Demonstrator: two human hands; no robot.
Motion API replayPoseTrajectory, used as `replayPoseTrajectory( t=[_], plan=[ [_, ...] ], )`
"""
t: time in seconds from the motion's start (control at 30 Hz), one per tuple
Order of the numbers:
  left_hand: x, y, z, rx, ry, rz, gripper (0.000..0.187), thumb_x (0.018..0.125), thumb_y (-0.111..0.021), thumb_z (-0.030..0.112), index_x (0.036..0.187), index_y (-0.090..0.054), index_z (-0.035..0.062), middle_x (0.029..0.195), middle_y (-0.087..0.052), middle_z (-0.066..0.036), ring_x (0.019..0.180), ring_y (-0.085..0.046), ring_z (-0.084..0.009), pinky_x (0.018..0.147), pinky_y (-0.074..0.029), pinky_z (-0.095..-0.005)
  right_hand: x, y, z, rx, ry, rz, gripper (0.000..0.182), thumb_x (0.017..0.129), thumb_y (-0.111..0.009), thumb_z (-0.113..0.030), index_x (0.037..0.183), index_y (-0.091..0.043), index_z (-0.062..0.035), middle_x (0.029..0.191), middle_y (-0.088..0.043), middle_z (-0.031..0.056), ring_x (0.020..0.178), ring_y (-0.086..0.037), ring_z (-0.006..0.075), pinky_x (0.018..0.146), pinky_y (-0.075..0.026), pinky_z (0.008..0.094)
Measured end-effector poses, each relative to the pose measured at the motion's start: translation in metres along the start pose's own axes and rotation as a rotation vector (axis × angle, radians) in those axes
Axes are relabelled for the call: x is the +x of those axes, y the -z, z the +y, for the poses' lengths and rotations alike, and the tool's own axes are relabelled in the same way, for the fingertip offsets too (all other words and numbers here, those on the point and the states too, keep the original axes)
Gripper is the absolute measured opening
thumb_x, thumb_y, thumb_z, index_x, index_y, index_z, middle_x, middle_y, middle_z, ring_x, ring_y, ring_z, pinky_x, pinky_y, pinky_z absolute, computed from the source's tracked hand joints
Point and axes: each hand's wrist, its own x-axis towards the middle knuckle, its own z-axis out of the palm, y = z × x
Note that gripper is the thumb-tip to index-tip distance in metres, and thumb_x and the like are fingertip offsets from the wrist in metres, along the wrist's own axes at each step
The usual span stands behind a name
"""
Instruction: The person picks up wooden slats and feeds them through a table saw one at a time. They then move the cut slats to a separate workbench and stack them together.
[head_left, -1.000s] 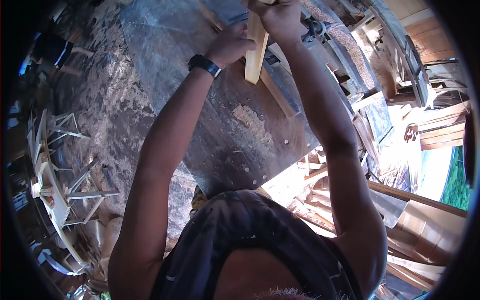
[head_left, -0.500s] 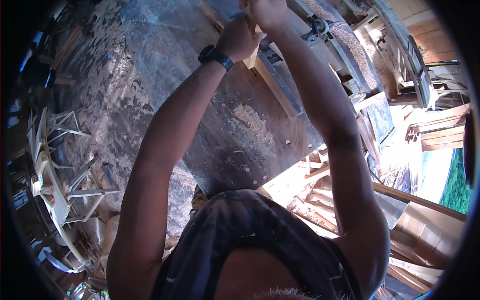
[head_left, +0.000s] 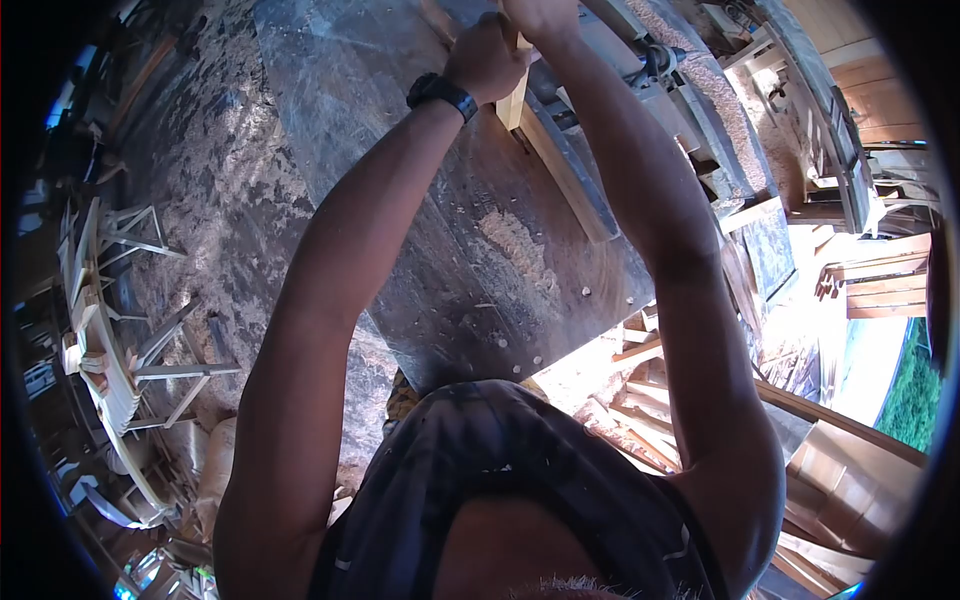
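Observation:
Near the top edge, my left hand (head_left: 487,62) is closed round a light wooden piece (head_left: 512,106), with a dark watch (head_left: 441,95) on its wrist. Just above and to the right, my right hand (head_left: 541,20) is closed at the upper part of the same piece, partly cut off by the frame's edge. The piece's lower end shows below my left hand, beside a long wooden strip (head_left: 560,172) lying on the dark worktable (head_left: 450,290).
A heap of sawdust (head_left: 518,250) and small pale bits lie on the table. Metal machine parts (head_left: 655,60) stand at the upper right. Wooden frames (head_left: 165,370) are at the left, and planks (head_left: 850,410) at the lower right. A person's hand (head_left: 112,168) shows at the far left.
The view has shifted slightly, so the table appears a little lower and further right. Both hands keep their hold on the wooden piece. The person's hand at the far left looks different and less distinct.

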Motion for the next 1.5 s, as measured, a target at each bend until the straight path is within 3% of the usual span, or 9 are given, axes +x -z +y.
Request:
replayPoseTrajectory(
  t=[0.9,1.07,1.17,1.2,1.23,1.27,1.37,1.47,1.5],
  plan=[
    [0.058,0.005,-0.065,0.16,0.039,0.034,0.043,0.091,-0.061,0.03,0.114,-0.057,-0.0069,0.106,-0.067,-0.029,0.097,-0.067,-0.0461,0.084,-0.054,-0.0519,0.08,-0.075,0.066,-0.814,0.709,-0.074,0.028,0.088,-0.063,-0.027,0.081,-0.069,-0.0015,0.064,-0.065,0.0215,0.061,-0.067,0.0415,0.056,-0.053,0.05],
    [0.11,0.011,-0.113,0.21,0.085,-0.154,0.049,0.083,-0.074,0.036,0.115,-0.065,0.0005,0.114,-0.069,-0.022,0.102,-0.068,-0.0381,0.088,-0.054,-0.0476,0.092,-0.111,0.07,0.041,0.183,0.234,0.036,0.084,-0.067,-0.027,0.078,-0.066,0.0092,0.066,-0.066,0.0224,0.067,-0.07,0.0333,0.063,-0.053,0.0435],
    [0.117,0.006,-0.152,0.2,0.135,-0.007,0.048,0.086,-0.066,0.034,0.123,-0.062,0.0042,0.118,-0.067,-0.022,0.108,-0.067,-0.0351,0.09,-0.054,-0.0495,0.152,-0.138,0.166,1.491,-0.088,-0.546,0.036,0.105,-0.048,-0.031,0.129,-0.058,-0.0057,0.116,-0.067,0.013,0.117,-0.061,0.028,0.098,-0.051,0.0432],
    [0.109,0.015,-0.142,0.182,0.244,0.075,0.047,0.087,-0.063,0.031,0.126,-0.06,0.0042,0.119,-0.066,-0.023,0.109,-0.067,-0.0347,0.091,-0.055,-0.05,0.14,-0.132,0.121,1.105,-0.184,-0.296,0.036,0.106,-0.046,-0.029,0.126,-0.063,-0.0048,0.116,-0.068,0.0142,0.118,-0.061,0.0291,0.101,-0.049,0.0449],
    [0.098,0.019,-0.137,0.073,0.401,0.119,0.046,0.089,-0.061,0.028,0.129,-0.059,0.0043,0.12,-0.065,-0.024,0.11,-0.067,-0.0344,0.092,-0.055,-0.0506,0.107,-0.123,0.095,0.558,0.234,-0.169,0.036,0.092,-0.07,-0.014,0.124,-0.06,-0.0014,0.108,-0.068,0.0111,0.099,-0.067,0.0249,0.088,-0.055,0.0409],
    [0.085,0.023,-0.131,-0.154,0.574,0.127,0.046,0.09,-0.059,0.025,0.132,-0.057,0.0044,0.121,-0.064,-0.025,0.111,-0.066,-0.034,0.092,-0.055,-0.0511,0.094,-0.094,0.088,0.204,0.537,-0.276,0.03,0.101,-0.055,-0.018,0.122,-0.069,-0.0022,0.115,-0.067,0.0146,0.115,-0.061,0.0285,0.101,-0.048,0.0428],
    [-0.005,0.123,-0.043,-1.908,0.922,-0.2,0.036,0.099,-0.051,0.029,0.125,-0.061,0.0066,0.084,-0.066,-0.007,0.078,-0.073,-0.0224,0.064,-0.064,-0.0378,0.01,-0.049,0.011,0.477,0.514,-0.543,0.045,0.08,-0.078,-0.008,0.12,-0.058,-0.0004,0.119,-0.061,0.0165,0.106,-0.058,0.0219,0.09,-0.049,0.043],
    [-0.035,0.109,-0.049,-1.983,0.801,-0.162,0.034,0.101,-0.05,0.03,0.122,-0.062,0.0064,0.077,-0.062,-0.004,0.073,-0.072,-0.0203,0.059,-0.064,-0.0364,-0.049,-0.033,-0.026,0.857,0.674,-0.906,0.055,0.071,-0.078,-0.005,0.122,-0.057,-0.0023,0.129,-0.056,0.0173,0.121,-0.054,0.0254,0.101,-0.046,0.0453],
    [-0.043,0.108,-0.049,-1.984,0.797,-0.158,0.034,0.101,-0.05,0.03,0.122,-0.062,0.0064,0.077,-0.062,-0.004,0.073,-0.072,-0.0203,0.059,-0.064,-0.0364,-0.063,-0.009,-0.062,0.282,0.896,-0.934,0.065,0.068,-0.077,-0.003,0.129,-0.055,-0.0028,0.134,-0.055,0.0168,0.126,-0.053,0.0283,0.106,-0.042,0.0467]
  ],
)
